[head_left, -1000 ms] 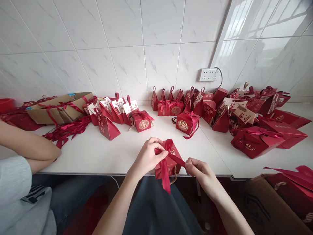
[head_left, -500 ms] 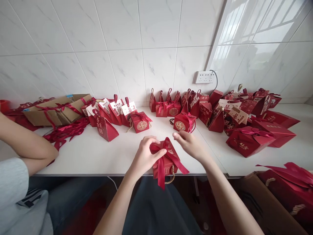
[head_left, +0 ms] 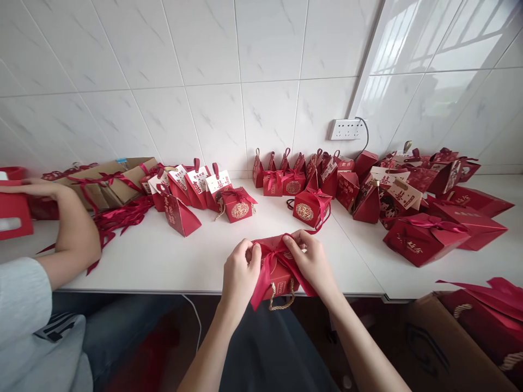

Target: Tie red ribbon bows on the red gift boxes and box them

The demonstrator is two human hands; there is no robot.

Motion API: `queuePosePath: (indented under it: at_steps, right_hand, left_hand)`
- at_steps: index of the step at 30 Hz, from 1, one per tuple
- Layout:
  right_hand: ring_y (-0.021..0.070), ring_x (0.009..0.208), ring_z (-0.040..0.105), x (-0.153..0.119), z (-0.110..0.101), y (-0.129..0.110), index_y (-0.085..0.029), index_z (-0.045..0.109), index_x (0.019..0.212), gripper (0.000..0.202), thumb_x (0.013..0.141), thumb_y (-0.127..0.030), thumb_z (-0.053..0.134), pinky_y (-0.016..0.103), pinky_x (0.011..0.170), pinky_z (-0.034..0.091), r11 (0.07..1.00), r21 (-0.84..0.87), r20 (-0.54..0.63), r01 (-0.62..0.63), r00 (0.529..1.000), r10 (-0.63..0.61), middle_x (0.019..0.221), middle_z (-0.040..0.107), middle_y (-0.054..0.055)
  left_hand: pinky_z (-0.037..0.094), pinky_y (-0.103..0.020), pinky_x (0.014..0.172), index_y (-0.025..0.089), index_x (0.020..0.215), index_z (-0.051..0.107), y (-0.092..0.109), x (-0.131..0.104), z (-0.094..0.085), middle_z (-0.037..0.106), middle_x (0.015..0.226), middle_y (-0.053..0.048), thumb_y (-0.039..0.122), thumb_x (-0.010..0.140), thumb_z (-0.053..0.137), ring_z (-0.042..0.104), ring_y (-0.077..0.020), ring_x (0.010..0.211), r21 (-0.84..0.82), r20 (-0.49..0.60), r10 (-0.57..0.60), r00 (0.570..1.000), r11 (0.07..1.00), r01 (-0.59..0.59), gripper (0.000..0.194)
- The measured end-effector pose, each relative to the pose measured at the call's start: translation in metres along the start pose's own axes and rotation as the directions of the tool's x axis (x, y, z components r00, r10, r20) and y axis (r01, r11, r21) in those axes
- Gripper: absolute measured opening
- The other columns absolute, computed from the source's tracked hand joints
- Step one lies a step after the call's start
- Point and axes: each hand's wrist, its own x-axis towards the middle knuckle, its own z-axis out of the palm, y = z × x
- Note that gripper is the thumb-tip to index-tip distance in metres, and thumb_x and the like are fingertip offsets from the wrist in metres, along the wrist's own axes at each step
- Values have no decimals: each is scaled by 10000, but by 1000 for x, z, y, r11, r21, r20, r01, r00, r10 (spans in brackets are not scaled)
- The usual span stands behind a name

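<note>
A red gift box (head_left: 281,287) with a twisted rope handle (head_left: 281,306) sits at the table's front edge, right before me. Across its top runs a red ribbon (head_left: 266,272) tied in a bow, two tails hanging down the front. My left hand (head_left: 244,267) pinches the bow's left loop between thumb and fingers. On the other side, my right hand (head_left: 307,256) pinches the right loop. The knot shows between both hands; the fingers partly hide the box top.
Finished-looking gift boxes stand behind, one with a gold emblem (head_left: 312,208) nearest. More red boxes (head_left: 427,235) crowd the right. Left are loose ribbons (head_left: 118,218), a cardboard box (head_left: 102,185) and another person's arm (head_left: 75,228) holding a red item. A carton (head_left: 425,337) stands below right.
My right hand has come down from above the box and taken the ribbon's right loop. My left hand has shifted to the left loop. The other person's hand now shows with a red item.
</note>
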Motion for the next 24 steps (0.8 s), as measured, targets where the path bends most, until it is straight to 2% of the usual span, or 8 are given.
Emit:
queuePosePath:
  at_steps: [3,6,8,11,16,19,22,24]
  right_hand:
    - [154,628,526,-10,3,5,-186,551,688,317,830,-469,546,277,621,425,958,278,-31,-67,996,78,650,581,3]
    - [150,617,537,-15,7,11,-184,569,710,325,760,-498,640,273,592,438,829,536,-4,-162,981,195,686,602,7]
    - [145,598,541,-16,10,14,-181,579,709,334,712,-494,696,272,582,441,731,650,19,-207,966,257,681,612,5]
    - [133,573,536,-18,13,17,-181,592,706,325,673,-467,743,262,574,432,638,737,18,-223,950,312,661,614,-6]
    - [99,469,440,-25,18,18,-199,560,663,333,644,-471,751,237,485,370,560,798,6,-224,932,363,553,533,-51]
    - [91,424,378,-23,16,24,-206,518,625,360,639,-497,728,239,448,335,553,794,46,-252,932,360,496,461,-63]
    - [117,504,457,-16,5,30,-188,567,633,318,648,-456,738,266,524,404,589,755,87,-288,935,345,565,508,-29]
    - [162,687,555,-14,-6,27,-192,640,788,261,723,-440,692,298,661,460,714,667,-23,-215,951,308,740,598,16]
  left_hand:
    - [330,-237,526,227,618,326,-4,-4,4,398,547,45,395,865,397,392,-130,508,-79,-40,-26,999,997,23,308]
    - [339,-232,528,228,623,323,-7,-7,8,386,545,48,400,868,388,390,-126,510,-120,-72,-50,996,992,41,307]
    - [329,-232,514,228,621,316,-7,-8,10,370,535,51,390,871,383,373,-121,495,-144,-95,-53,994,989,39,305]
    - [316,-230,491,230,621,306,-7,-10,13,344,524,59,377,876,384,339,-114,474,-195,-116,-47,992,981,24,305]
    - [299,-227,483,228,623,285,-8,-13,19,308,532,64,366,875,388,299,-105,477,-269,-169,-84,982,962,36,306]
    - [286,-225,480,226,621,283,-11,-13,20,285,537,68,369,863,400,274,-98,478,-331,-129,-115,985,941,66,304]
    - [269,-220,473,222,610,288,-15,-9,17,271,543,69,390,839,434,263,-92,487,-403,1,-132,991,907,122,320]
    - [262,-214,474,219,600,273,-17,-6,14,256,551,69,406,824,460,255,-89,499,-461,62,-151,987,872,163,347]
